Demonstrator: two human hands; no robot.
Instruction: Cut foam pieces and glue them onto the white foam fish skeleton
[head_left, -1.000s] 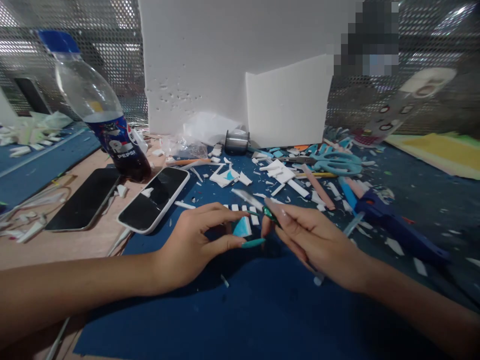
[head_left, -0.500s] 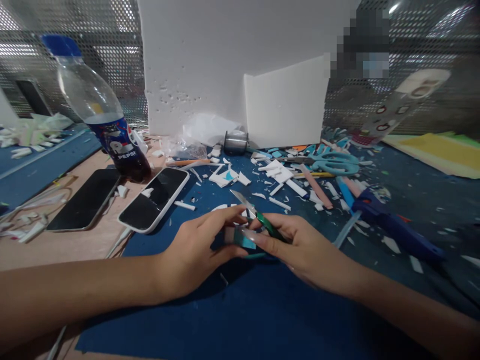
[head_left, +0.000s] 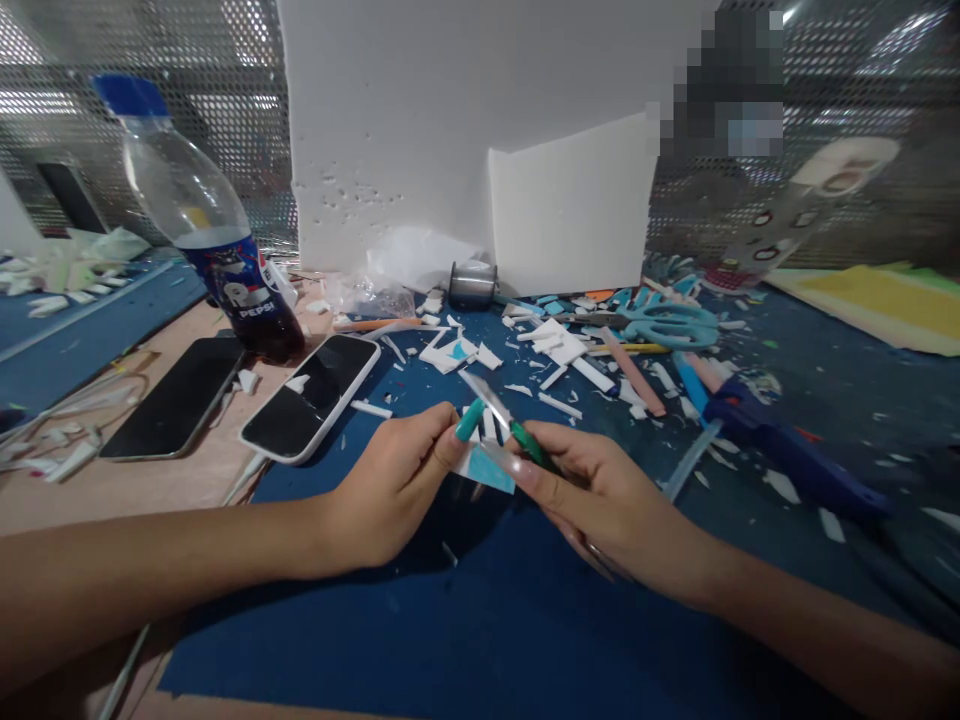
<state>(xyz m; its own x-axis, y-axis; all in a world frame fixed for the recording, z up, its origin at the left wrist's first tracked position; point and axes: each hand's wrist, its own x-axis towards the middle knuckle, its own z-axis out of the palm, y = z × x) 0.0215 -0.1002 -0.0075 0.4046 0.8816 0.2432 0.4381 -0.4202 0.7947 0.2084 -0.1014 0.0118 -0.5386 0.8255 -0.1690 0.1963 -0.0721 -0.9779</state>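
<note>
My left hand [head_left: 401,480] pinches a small light blue and white piece [head_left: 491,470] at its left side, its teal-nailed thumb on top. My right hand [head_left: 607,490] is closed round the green handle of a craft knife [head_left: 531,442], whose blade slants up and to the left above the piece. The right thumb lies along the piece's right edge; I cannot tell whether it presses on it. Both hands are over a blue mat [head_left: 360,640]. White foam offcuts [head_left: 562,345] lie just beyond the hands.
On the left stand a Pepsi bottle [head_left: 232,270] and two phones, one black [head_left: 176,400], one white-edged [head_left: 311,400]. At right lie a blue glue gun [head_left: 795,450] and light blue scissors [head_left: 667,325]. A wire spool [head_left: 472,285] sits before white foam boards [head_left: 570,210].
My left thumb has swung up over the piece, and the left hand has closed more tightly on it. More of the piece's light blue face shows. The knife stays nearly in place.
</note>
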